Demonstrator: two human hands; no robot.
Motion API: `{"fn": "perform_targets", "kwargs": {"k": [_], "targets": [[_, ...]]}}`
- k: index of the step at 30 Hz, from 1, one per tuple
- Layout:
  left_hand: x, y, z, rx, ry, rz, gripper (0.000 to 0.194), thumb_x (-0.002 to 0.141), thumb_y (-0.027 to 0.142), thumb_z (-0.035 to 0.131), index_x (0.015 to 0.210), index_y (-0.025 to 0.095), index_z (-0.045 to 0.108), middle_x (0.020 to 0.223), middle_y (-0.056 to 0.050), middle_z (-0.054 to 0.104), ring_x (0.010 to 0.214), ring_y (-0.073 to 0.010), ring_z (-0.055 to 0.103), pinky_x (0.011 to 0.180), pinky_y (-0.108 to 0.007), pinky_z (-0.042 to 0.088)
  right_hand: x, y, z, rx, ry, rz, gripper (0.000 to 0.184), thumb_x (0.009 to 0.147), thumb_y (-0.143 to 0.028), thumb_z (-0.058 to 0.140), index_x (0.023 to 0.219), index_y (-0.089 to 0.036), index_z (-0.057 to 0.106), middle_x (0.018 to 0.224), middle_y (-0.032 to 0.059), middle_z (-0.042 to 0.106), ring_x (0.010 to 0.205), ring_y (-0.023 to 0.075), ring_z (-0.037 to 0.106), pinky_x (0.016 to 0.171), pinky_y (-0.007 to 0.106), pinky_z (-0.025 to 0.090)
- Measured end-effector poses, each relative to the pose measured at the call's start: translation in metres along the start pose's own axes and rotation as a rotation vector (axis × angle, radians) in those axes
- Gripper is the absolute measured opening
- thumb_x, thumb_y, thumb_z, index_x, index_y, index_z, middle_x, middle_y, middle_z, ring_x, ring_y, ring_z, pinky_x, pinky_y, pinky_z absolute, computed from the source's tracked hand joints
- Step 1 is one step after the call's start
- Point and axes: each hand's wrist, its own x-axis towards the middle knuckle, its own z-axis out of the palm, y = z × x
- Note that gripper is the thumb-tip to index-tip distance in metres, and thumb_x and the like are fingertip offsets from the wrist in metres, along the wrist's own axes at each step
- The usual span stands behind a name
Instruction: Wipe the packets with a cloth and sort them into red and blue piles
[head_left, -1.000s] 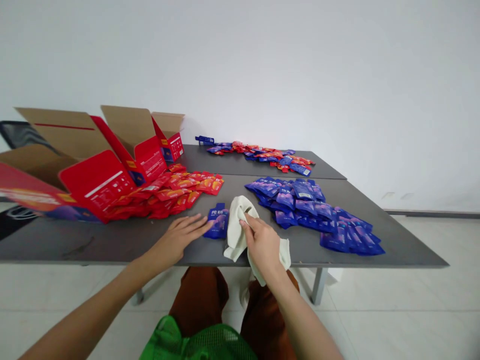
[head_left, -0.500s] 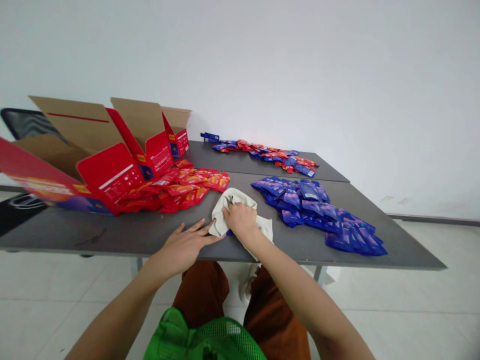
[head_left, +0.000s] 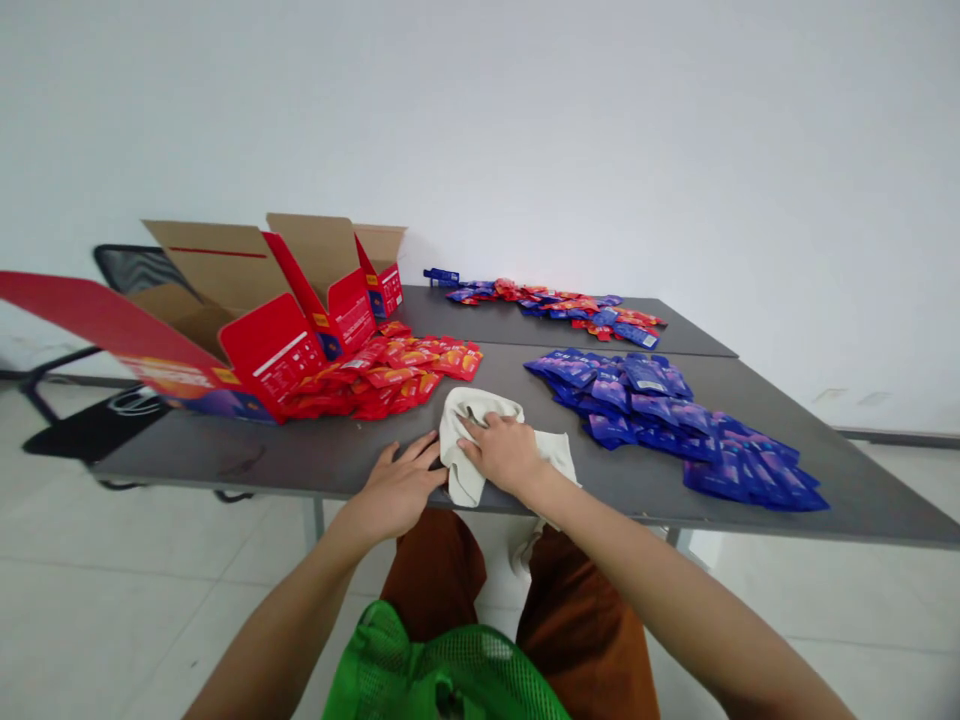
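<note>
Boxes (head_left: 271, 352): three; right hand (head_left: 508, 455) grips one cloth (head_left: 457, 452); left hand (head_left: 397, 490), fingers spread, beside it.

Cloth (head_left: 465, 486) and right hand (head_left: 511, 456) have shifted left over the blue packet (now hidden). Left hand (head_left: 399, 492) has passed from packet's edge to cloth's edge. More chair (head_left: 82, 431) visible.

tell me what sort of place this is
Probably an indoor packing or sorting area: open red cartons on a dark table, with piled red pouches beside them and heaped blue pouches farther right.
</note>
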Motion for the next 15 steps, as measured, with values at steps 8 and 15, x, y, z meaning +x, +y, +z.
{"fn": "perform_targets", "kwargs": {"k": [8, 15], "targets": [[0.000, -0.003, -0.004, 0.041, -0.045, 0.040, 0.073, 0.071, 0.002, 0.043, 0.136, 0.037, 0.047, 0.157, -0.006, 0.021, 0.144, -0.0260, 0.014, 0.106, -0.060, 0.024, 0.029, 0.020, -0.026, -0.015, -0.261, -0.113, 0.047, 0.090, -0.057, 0.045, 0.133, -0.039, 0.050, 0.122, 0.0074, 0.062, 0.106, 0.0299, 0.059, 0.083, 0.043, 0.047], [0.003, -0.008, -0.007, 0.122, -0.095, 0.023, 0.072, 0.071, 0.001, 0.041, 0.133, 0.035, 0.052, 0.152, -0.007, 0.033, 0.142, -0.0279, 0.023, 0.103, -0.055, 0.034, 0.009, 0.024, -0.007, 0.065, -0.036, -0.219, 0.045, 0.095, -0.053, 0.038, 0.133, -0.033, 0.052, 0.127, 0.0111, 0.053, 0.116, 0.0288, 0.050, 0.094, 0.044, 0.041]]}}
